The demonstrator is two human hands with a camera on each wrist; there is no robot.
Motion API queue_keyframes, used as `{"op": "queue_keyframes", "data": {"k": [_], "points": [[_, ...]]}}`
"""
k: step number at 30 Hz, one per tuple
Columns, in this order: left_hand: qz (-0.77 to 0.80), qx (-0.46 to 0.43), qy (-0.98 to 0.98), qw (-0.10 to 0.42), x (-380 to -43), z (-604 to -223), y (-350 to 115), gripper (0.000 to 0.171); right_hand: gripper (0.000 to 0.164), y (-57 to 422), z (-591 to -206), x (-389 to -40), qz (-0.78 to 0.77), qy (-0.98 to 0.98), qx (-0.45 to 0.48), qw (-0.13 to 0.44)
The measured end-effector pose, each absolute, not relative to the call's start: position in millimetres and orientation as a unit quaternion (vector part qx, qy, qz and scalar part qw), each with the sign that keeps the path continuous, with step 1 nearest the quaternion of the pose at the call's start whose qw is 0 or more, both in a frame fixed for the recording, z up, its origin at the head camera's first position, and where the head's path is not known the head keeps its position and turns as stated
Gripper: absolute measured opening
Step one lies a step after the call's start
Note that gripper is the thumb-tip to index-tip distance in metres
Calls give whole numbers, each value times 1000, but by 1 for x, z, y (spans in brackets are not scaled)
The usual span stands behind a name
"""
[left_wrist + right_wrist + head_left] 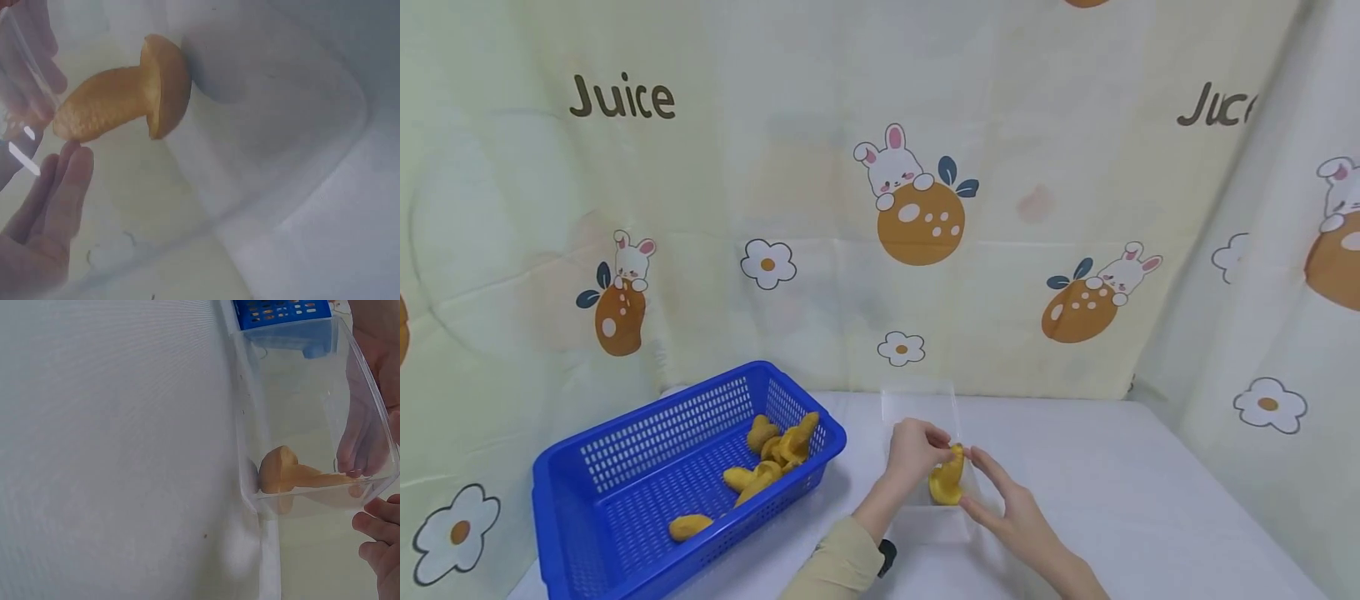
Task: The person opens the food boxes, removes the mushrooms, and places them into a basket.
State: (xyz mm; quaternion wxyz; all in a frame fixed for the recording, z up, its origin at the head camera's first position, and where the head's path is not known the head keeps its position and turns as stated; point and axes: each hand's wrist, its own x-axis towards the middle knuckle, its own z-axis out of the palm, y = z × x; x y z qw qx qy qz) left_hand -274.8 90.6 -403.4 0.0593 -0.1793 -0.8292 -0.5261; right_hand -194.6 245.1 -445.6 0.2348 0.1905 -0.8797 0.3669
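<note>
A yellow-brown mushroom [948, 482] stands cap down inside a clear plastic box [928, 527]. My left hand [913, 452] reaches over the box and pinches the tip of the mushroom's stem. In the left wrist view, the left fingertips [76, 165] meet the stem end of the mushroom [115, 100]. Outside the right wall, my right hand [1018, 518] has its fingers spread, fingertips right at the box. Through the transparent wall in the right wrist view, the cap of the mushroom [275, 472] sits at the box's floor.
A blue perforated basket [647, 450] stands to the left, with several similar mushrooms [763, 479] along its right side. Behind the box rises its clear lid [917, 402]. A white cloth [1097, 483] covers the table, and a printed curtain [820, 192] hangs at the back.
</note>
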Motion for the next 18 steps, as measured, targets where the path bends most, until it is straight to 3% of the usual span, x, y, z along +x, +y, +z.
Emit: {"op": "queue_keyframes", "data": {"k": [18], "points": [[-441, -208, -871, 66, -268, -413, 105, 33, 66, 237, -436, -190, 373, -876, 187, 243]]}}
